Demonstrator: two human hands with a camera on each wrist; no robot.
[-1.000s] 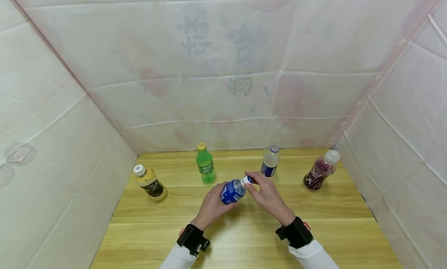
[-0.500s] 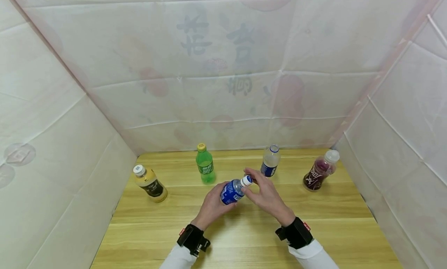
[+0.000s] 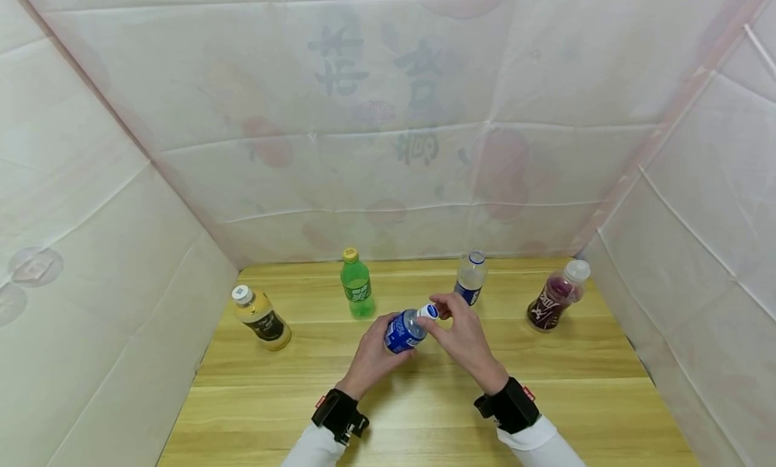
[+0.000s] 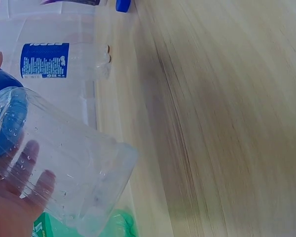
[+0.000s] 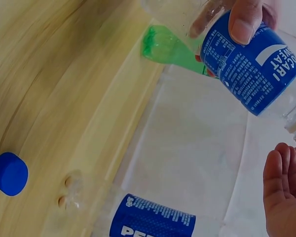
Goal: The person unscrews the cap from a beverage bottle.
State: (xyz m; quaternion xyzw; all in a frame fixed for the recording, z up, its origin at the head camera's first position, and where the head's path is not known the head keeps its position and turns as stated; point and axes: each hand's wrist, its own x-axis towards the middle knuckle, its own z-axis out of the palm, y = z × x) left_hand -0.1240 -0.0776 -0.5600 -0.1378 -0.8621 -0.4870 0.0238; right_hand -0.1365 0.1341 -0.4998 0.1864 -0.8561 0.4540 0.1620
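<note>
Noted in the head view: Pocari Sweat bottle (image 3: 401, 333) held above the wood-grain surface (image 3: 576, 406), between both hands, tilted, neck toward 2 o'clock. Left grip (image 3: 371, 356): curled around the bottle, thumb pressed on the blue label in the right wrist view, fingers visible through the clear wall in the left wrist view. Droplets observed on that wall.

White cap with blue top (image 3: 429, 311) at the neck. Right grip (image 3: 465, 335): thumb against the cap, fingers bent just beside; cannot tell whether pinching or only touching.

Taking the held bottle as dial centre, standing on the surface: yellow juice bottle (image 3: 262, 317), black label, white cap on, toward 9 o'clock; green soda bottle (image 3: 358, 290), yellow cap on, midway between 10 and 11 o'clock; clear Pepsi bottle (image 3: 470, 278), blue label, blue-ringed mouth, toward 2 o'clock, partly behind the right grip; purple drink bottle (image 3: 553, 304), dark label, pale cap on, near 3 o'clock. In the right wrist view, at about 8 o'clock of the frame: blue cap (image 5: 10, 174) on the surface. Black strapped device (image 3: 341, 413) worn on each wrist.
</note>
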